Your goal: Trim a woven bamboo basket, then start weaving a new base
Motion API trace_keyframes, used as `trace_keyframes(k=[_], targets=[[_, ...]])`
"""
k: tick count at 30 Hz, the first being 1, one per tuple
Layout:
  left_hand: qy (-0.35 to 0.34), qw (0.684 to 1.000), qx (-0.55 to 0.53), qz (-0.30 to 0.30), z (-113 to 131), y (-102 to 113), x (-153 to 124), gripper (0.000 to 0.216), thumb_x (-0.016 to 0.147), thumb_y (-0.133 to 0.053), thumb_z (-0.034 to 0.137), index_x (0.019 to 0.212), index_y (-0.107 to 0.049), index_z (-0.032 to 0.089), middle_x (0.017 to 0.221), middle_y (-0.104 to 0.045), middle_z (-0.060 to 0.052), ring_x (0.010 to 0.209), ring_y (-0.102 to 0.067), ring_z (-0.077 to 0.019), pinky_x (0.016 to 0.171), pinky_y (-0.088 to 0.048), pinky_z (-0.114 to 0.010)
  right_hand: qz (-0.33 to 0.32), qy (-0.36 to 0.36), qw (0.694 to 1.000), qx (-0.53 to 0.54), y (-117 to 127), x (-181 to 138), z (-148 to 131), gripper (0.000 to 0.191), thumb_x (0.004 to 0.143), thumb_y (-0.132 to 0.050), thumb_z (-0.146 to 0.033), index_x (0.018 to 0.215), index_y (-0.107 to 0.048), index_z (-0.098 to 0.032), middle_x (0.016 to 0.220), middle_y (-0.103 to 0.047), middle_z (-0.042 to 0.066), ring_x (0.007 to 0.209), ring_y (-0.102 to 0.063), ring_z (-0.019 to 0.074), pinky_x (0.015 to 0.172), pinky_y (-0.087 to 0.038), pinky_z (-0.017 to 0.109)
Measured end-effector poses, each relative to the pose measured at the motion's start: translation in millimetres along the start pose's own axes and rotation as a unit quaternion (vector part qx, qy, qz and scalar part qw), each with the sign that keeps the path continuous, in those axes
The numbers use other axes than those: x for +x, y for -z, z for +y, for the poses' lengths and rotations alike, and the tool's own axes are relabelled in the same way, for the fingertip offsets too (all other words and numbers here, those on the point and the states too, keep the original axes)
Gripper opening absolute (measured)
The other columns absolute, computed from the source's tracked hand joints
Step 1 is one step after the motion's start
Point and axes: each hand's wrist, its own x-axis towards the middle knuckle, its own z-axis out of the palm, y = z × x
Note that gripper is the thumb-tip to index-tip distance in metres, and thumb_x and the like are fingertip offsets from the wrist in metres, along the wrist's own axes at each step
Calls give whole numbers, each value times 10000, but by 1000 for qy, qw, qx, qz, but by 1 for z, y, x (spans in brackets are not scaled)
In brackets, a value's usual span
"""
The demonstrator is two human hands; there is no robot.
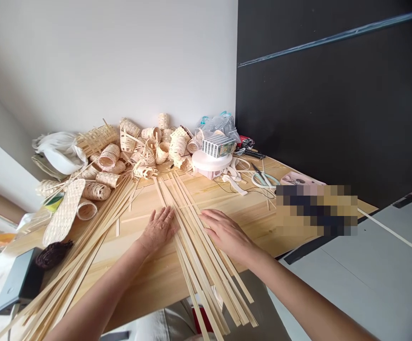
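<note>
Several long, pale bamboo strips (195,251) lie side by side across the wooden table (134,255), their near ends sticking out past its front edge. On the left side of these strips my left hand (159,227) rests flat, fingers stretched out and touching the outermost ones. My right hand (225,232) lies over the right side of the strips, fingers extended and close together, palm side down. Nothing shows inside either hand. Another bundle of bamboo strips (85,255) runs diagonally on the left of the table.
Woven bamboo baskets (108,156) are heaped against the wall. A flat woven piece (64,213), a grey box (19,279) and dark cord (53,255) lie at left. Scissors (262,177) and a white round stand (212,161) with small boxes are at back right.
</note>
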Motion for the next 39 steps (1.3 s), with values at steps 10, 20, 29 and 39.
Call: trace_keyframes(k=[10, 20, 29, 39], targets=[[-18, 999, -36, -20, 3, 5, -4, 514, 898, -327, 400, 1345, -301, 149, 1390, -333, -105, 1292, -250, -290, 1013, -232, -544, -69, 37, 997, -9, -44, 65, 8, 432, 817, -384, -87, 1231, -480, -162, 1314, -458, 65, 1265, -283, 247, 987, -310, 427], [-10, 999, -29, -21, -3, 6, -4, 560, 887, -324, 447, 1339, -311, 116, 1385, -331, -133, 1283, -270, -293, 1024, -223, -521, -81, 16, 997, -10, -63, 74, 12, 430, 847, -394, -179, 1275, -428, -158, 1330, -436, 86, 1252, -312, 255, 988, -281, 465], [-13, 999, -33, -25, -13, 4, -10, 554, 880, -336, 451, 1345, -302, 153, 1390, -330, -115, 1276, -290, -282, 1025, -217, -518, -81, 18, 996, -14, -68, 71, 15, 428, 845, -399, -183, 1271, -435, -166, 1322, -444, 95, 1234, -341, 237, 991, -272, 445], [-19, 999, -38, -9, -21, 4, -18, 528, 885, -336, 435, 1338, -307, 166, 1385, -334, -135, 1288, -273, -253, 1037, -223, -478, -63, 41, 997, -18, -62, 72, 4, 393, 851, -387, -177, 1231, -480, -220, 1294, -470, 74, 1206, -363, 242, 949, -298, 444]])
